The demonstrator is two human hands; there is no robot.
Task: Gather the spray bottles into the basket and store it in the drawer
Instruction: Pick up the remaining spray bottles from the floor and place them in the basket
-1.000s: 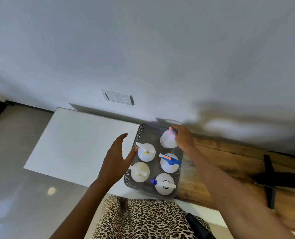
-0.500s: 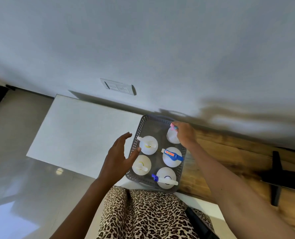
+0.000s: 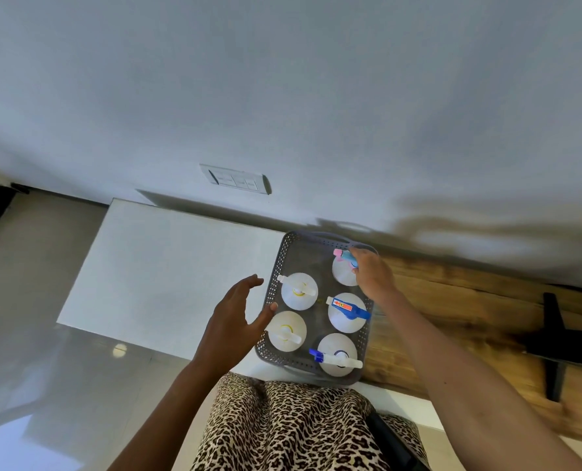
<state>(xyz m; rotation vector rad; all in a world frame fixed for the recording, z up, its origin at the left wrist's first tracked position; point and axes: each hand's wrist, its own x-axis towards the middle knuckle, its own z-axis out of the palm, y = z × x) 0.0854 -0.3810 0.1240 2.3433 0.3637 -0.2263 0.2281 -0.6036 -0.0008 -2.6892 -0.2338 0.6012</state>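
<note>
Item: grey perforated basket [image 3: 276, 294], set on the white cabinet top [image 3: 167, 266] where that surface meets a wooden top [image 3: 469, 321]. 5 white spray bottles are held upright inside it, arranged in 2 columns.

Left column, 2 bottles: a bottle with a white trigger and yellow collar [image 3: 298, 290] at the far position; a 2nd bottle of the same kind [image 3: 286, 331] nearer the person.

Right column, 3 bottles: a bottle with a pink and light-blue head [image 3: 342, 271] at the far corner; a bottle with a blue trigger and a red-labelled head [image 3: 345, 311] in the middle; a bottle with a white trigger and blue nozzle [image 3: 337, 356] at the near corner.

Right hand [image 3: 373, 275]: placed over the far-right bottle, fingers closed around its pink and light-blue head. The bottle's base is seen inside the basket, though contact with the basket floor cannot be told.

Left hand [image 3: 233, 319]: held spread, fingers apart, just beside the basket's left wall; the thumb tip is seen at the rim, near the 2nd yellow-collared bottle. Nothing is gripped by it.

Surroundings: a wall switch plate [image 3: 235, 180] is mounted above the cabinet top. A leopard-print garment [image 3: 289, 430] is worn by the person.
</note>
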